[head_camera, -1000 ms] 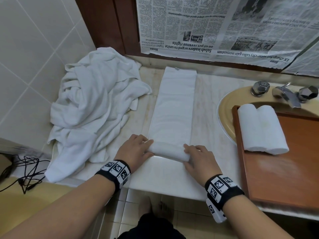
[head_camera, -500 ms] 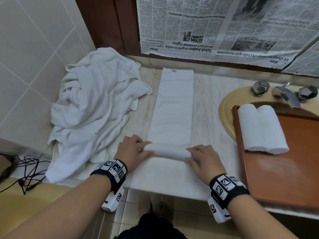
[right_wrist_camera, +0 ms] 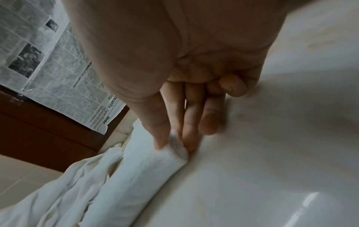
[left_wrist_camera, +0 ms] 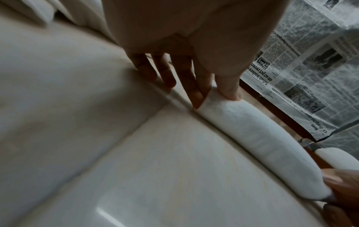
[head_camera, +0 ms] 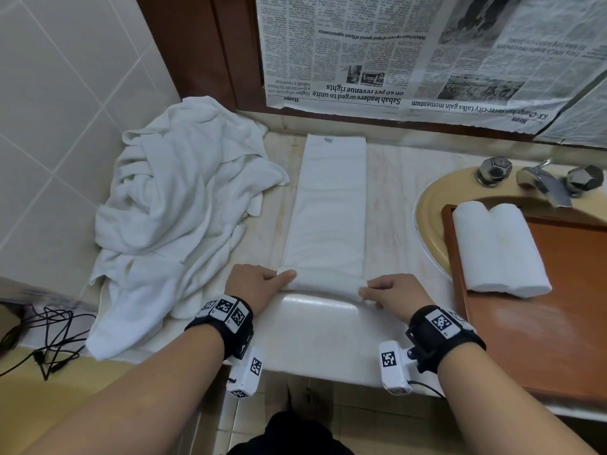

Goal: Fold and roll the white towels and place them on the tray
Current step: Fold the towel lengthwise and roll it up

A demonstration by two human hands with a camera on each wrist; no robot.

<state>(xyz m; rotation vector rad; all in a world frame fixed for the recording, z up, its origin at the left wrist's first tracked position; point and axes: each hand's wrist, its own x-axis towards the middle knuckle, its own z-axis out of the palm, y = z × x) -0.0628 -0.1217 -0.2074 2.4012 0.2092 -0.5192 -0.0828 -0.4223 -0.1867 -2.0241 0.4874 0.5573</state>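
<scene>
A long folded white towel strip [head_camera: 330,205] lies on the marble counter, running away from me. Its near end is wound into a small roll [head_camera: 323,285]. My left hand [head_camera: 285,279] pinches the roll's left end, thumb on top and fingers beneath [left_wrist_camera: 213,95]. My right hand [head_camera: 364,289] pinches the right end between thumb and fingers [right_wrist_camera: 174,142]. At the right lies the brown wooden tray [head_camera: 542,323] with two rolled white towels [head_camera: 496,247] side by side at its far left corner.
A heap of loose white towels [head_camera: 184,208] fills the counter's left side against the tiled wall. The tray lies across a beige sink [head_camera: 427,211] with a chrome tap [head_camera: 542,183]. Newspaper [head_camera: 427,60] covers the wall behind. Black cables [head_camera: 42,339] lie at lower left.
The roll has advanced a little along the strip, leaving the flat part shorter. Both hands have shifted outward, from lying over the roll to holding its ends.
</scene>
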